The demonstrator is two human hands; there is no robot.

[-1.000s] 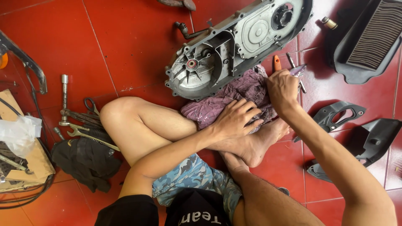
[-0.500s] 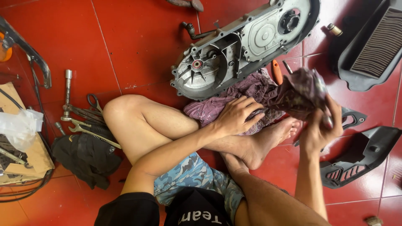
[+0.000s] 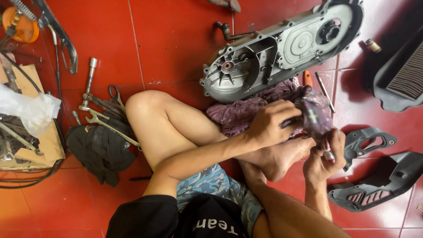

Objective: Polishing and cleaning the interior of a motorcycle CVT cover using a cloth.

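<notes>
I sit cross-legged on a red tiled floor. My left hand (image 3: 269,122) grips a dirty purple rag (image 3: 246,110) that lies over my feet. My right hand (image 3: 324,158) holds a small metal part (image 3: 313,118) wrapped in one end of the same rag, just in front of my left hand. A grey metal engine cover (image 3: 282,48) lies on the floor just beyond the rag, open side up.
Wrenches, pliers and a socket wrench (image 3: 99,105) lie left of my knee beside a black cloth (image 3: 99,150). An orange-handled screwdriver (image 3: 308,78) lies by the cover. Black plastic panels (image 3: 379,180) lie to the right, an air filter (image 3: 407,75) at far right, cardboard (image 3: 31,132) at left.
My right hand came away from the screwdriver by the cover, lifted an end of the rag and drew it in toward my left hand. My left hand closed on the rag.
</notes>
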